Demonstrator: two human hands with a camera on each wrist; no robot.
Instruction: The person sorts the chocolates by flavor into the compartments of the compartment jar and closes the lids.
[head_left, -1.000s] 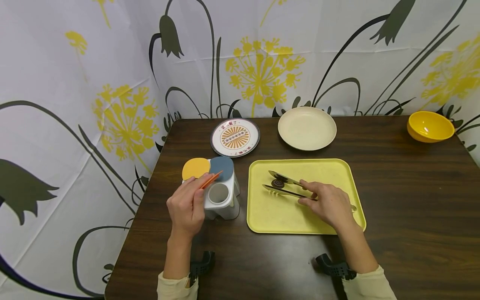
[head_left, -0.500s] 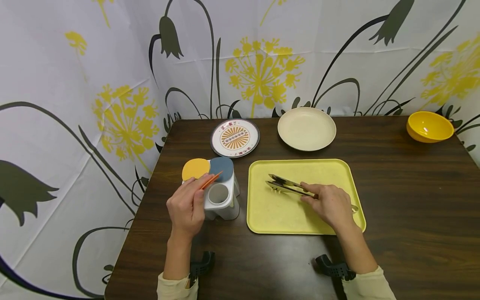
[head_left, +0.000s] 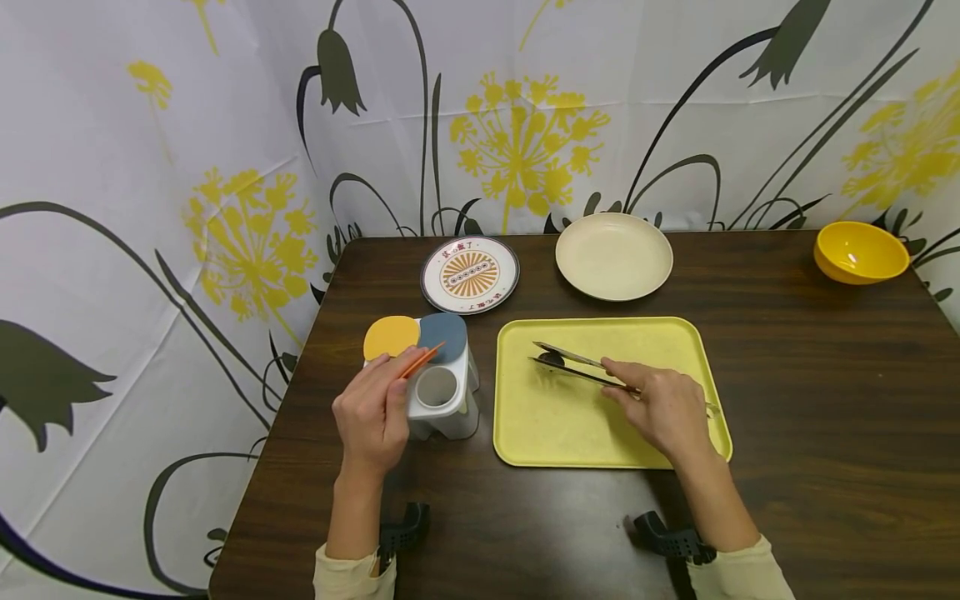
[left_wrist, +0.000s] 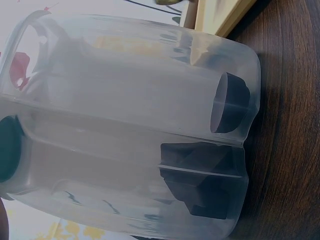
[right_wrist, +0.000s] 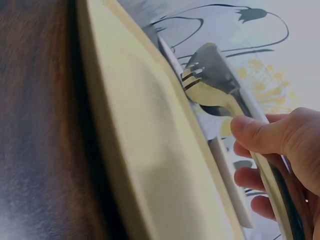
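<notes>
My left hand [head_left: 371, 412] pinches an orange lid [head_left: 422, 361], tilted up over a translucent storage jar with compartments [head_left: 447, 423]. One round opening [head_left: 437, 387] of the jar is uncovered. Inside, the left wrist view shows dark pieces [left_wrist: 232, 103] near the bottom. Over the yellow tray [head_left: 555, 437] my right hand [head_left: 660, 412] grips metal tongs [head_left: 577, 372], their arms slightly apart. A dark round piece [head_left: 552, 358] sits between the tong tips; whether they squeeze it is unclear. The right wrist view shows the tongs' forked end [right_wrist: 200, 92] and flat end [right_wrist: 212, 60].
Yellow [head_left: 392, 337] and blue [head_left: 444, 336] lids cover other compartments of the jar. Behind stand a patterned plate [head_left: 470, 275] and a cream plate [head_left: 614, 257]. A yellow bowl [head_left: 860, 253] is at the far right of the dark wooden table [head_left: 825, 400].
The tong tips closed together, then parted slightly again. The dark round piece, visible a second ago and unseen half a second ago, shows between them. My left hand and the lid stayed put.
</notes>
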